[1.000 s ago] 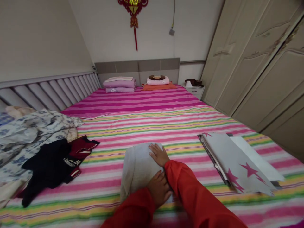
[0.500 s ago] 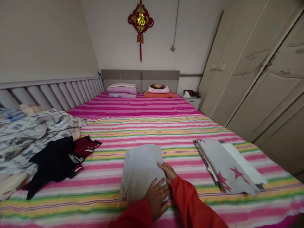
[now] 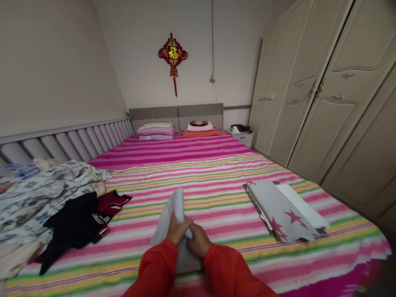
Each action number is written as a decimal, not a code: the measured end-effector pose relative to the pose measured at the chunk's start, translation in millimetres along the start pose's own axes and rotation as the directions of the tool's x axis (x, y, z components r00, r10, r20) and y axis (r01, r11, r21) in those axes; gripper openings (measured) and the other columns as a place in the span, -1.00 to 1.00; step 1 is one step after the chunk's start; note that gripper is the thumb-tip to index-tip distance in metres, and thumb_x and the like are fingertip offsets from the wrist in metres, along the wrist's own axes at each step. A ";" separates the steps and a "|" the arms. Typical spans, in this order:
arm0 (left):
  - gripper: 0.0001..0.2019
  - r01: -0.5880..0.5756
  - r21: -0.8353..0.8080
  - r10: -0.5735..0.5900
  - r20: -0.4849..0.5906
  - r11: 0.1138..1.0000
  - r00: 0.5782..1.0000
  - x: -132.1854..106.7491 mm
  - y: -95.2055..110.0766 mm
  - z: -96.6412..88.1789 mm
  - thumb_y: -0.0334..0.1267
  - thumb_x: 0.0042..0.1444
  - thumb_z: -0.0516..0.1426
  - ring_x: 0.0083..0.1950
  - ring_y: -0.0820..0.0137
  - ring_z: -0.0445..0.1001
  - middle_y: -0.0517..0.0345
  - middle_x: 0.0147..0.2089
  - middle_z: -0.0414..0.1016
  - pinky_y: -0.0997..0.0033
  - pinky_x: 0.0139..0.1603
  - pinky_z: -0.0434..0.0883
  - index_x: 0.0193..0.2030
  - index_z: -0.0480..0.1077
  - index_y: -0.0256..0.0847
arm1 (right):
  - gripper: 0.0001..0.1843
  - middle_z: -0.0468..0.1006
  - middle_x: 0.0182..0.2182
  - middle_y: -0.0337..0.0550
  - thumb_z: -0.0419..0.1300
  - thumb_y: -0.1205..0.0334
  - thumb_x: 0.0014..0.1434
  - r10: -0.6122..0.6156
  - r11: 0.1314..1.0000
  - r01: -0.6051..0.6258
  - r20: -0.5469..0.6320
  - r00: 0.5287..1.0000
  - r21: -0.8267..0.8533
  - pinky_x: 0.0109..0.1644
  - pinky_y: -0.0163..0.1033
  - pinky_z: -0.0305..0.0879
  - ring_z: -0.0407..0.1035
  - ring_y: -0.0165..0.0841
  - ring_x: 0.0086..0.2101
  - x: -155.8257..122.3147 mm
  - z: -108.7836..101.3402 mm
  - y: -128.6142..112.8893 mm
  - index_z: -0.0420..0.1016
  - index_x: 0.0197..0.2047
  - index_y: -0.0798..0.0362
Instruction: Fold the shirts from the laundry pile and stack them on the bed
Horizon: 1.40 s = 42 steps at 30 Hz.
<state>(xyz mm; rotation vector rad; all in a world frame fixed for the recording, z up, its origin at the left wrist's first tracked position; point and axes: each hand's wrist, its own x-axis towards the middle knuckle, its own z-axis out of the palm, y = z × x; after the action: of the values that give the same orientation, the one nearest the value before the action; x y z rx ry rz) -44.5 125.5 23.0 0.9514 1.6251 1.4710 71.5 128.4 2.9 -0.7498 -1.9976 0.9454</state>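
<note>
Pinching folded gray cloth (image 3: 163,224); L hand (image 3: 178,229) + R hand (image 3: 199,241), both grips snug round its raised fold (image 3: 177,201); cloth on bed (image 3: 222,218), front ctr; wardrobe (image 3: 309,117) closed, contents hidden; nightstand drawer (image 3: 246,139) closed.

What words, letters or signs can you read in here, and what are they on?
"福", in gold, on the red hanging ornament on the wall.
White lettering on the dark top: maybe an "R" at the end, the rest too blurred to read.
The grey cloth in the hands: no writing that I can see.
</note>
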 end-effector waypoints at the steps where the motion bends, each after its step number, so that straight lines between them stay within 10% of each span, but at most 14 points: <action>1: -0.56 0.038 -0.077 -0.040 -0.024 0.996 0.999 1.3 4.9 -2.1 -0.20 -0.34 0.39 -0.40 0.32 0.49 0.20 -0.49 0.44 0.33 -0.38 0.47 -0.29 0.37 -0.25 | -0.09 0.52 0.07 -0.24 -0.01 0.52 -0.21 -0.041 0.995 0.043 0.027 0.999 -0.089 0.05 -0.18 0.38 0.43 -0.27 0.03 -0.9 -2.4 -10.1 0.25 0.28 -0.09; 8: -0.82 0.210 -0.465 -0.310 -0.151 0.860 0.939 3.4 41.9 -21.4 -0.53 -0.09 0.12 -0.44 0.39 0.51 0.14 -0.46 0.50 0.35 -0.34 0.51 -0.31 0.36 -0.25 | -0.05 0.25 0.28 -0.11 0.05 0.50 -0.18 -0.081 0.949 0.075 -0.006 0.997 -0.306 0.22 -0.17 0.26 0.24 -0.25 0.20 -8.3 -17.0 -22.1 0.10 0.36 0.06; 16: -0.67 -0.070 -0.741 -0.017 -0.109 0.668 0.994 10.9 120.5 -10.6 -0.51 0.06 0.11 -0.08 0.41 0.54 0.10 -0.13 0.58 0.36 0.06 0.47 -0.02 0.43 -0.21 | -0.28 0.39 0.20 -0.19 -0.04 0.57 0.10 -0.314 0.703 0.215 -0.025 0.949 -0.678 0.20 -0.09 0.23 0.28 -0.24 0.15 50.6 -91.2 -68.3 0.23 0.30 -0.09; 21: -0.54 0.102 -0.839 -0.150 0.025 0.535 0.988 0.6 57.9 -13.9 -0.49 0.08 0.12 -0.06 0.36 0.56 0.06 -0.05 0.58 0.32 0.07 0.48 0.15 0.34 -0.18 | -0.38 0.33 0.24 -0.17 -0.04 0.48 0.26 -0.329 0.476 0.277 0.123 0.936 -0.835 0.25 0.05 0.11 0.15 -0.16 0.23 34.4 -91.1 -27.3 0.19 0.32 -0.20; 25: -0.48 0.356 -0.809 -0.551 0.048 0.468 0.833 -23.6 -31.2 -15.7 -0.54 0.08 0.11 -0.35 0.42 0.59 0.17 -0.33 0.59 0.34 -0.10 0.55 0.20 0.26 -0.18 | -0.40 0.35 0.23 -0.17 -0.03 0.48 0.24 -0.040 0.510 0.304 0.330 0.943 -0.805 0.24 0.09 0.13 0.21 -0.11 0.20 -22.0 -59.7 46.8 0.29 0.27 -0.19; 28: -0.60 0.392 -0.695 -0.575 -0.039 0.603 0.817 -33.5 -71.0 -24.3 -0.50 0.11 0.09 -0.35 0.39 0.59 0.14 -0.37 0.57 0.29 -0.15 0.56 0.10 0.32 -0.21 | -0.30 0.23 0.29 -0.19 -0.06 0.55 0.17 0.120 0.584 0.199 0.327 0.938 -0.787 0.27 0.08 0.08 0.08 -0.15 0.28 -54.1 -47.4 70.8 0.23 0.30 -0.18; 33: -0.76 0.361 -0.447 -0.500 -0.243 0.819 0.831 -28.4 -89.7 -72.6 -0.42 0.03 0.15 -0.11 0.23 0.57 -0.01 -0.24 0.57 0.20 -0.08 0.54 -0.12 0.41 -0.24 | -0.27 0.13 0.34 -0.09 0.07 0.42 0.08 0.231 0.678 0.045 0.272 0.934 -0.733 0.30 0.30 -0.15 -0.06 -0.06 0.32 -66.8 -52.9 44.7 0.17 0.33 -0.12; 36: -0.71 0.133 -0.167 -0.188 -0.372 0.977 0.909 -27.9 -87.6 -84.5 -0.34 0.06 0.10 0.21 0.25 0.37 0.00 0.06 0.50 0.23 0.22 0.35 -0.04 0.41 -0.19 | -0.39 0.12 0.34 -0.03 0.02 0.18 0.22 0.144 0.752 -0.013 0.146 0.979 -0.659 0.32 0.19 -0.12 -0.09 -0.13 0.33 -62.6 -43.5 23.0 0.15 0.35 -0.02; 39: -0.61 -0.308 0.424 0.346 -0.013 0.852 0.938 -26.9 -77.0 -55.7 -0.29 0.15 -0.02 0.32 0.26 0.23 -0.04 0.23 0.38 0.16 0.36 0.15 0.10 0.39 -0.23 | -0.45 0.11 0.35 -0.05 -0.18 0.20 0.33 0.086 0.776 -0.091 -0.038 0.996 -0.624 0.33 0.05 -0.08 -0.11 -0.24 0.34 -46.8 -16.7 12.9 0.12 0.36 0.02; 42: -0.52 -0.494 0.704 0.344 0.359 0.511 0.868 -19.0 -65.2 -13.4 -0.31 0.21 -0.10 0.39 0.26 0.10 -0.03 0.34 0.24 0.06 0.40 0.05 0.26 0.27 -0.23 | -0.45 0.12 0.34 -0.07 -0.19 0.25 0.32 0.161 0.732 -0.201 -0.121 0.980 -0.651 0.33 0.08 -0.13 -0.09 -0.25 0.33 -27.9 6.8 18.5 0.12 0.36 -0.02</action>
<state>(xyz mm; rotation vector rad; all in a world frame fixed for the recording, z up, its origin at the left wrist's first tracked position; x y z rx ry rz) -50.9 98.0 -40.3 2.0456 2.0180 0.8387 83.4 115.0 -26.1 -1.3647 -2.2466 0.2689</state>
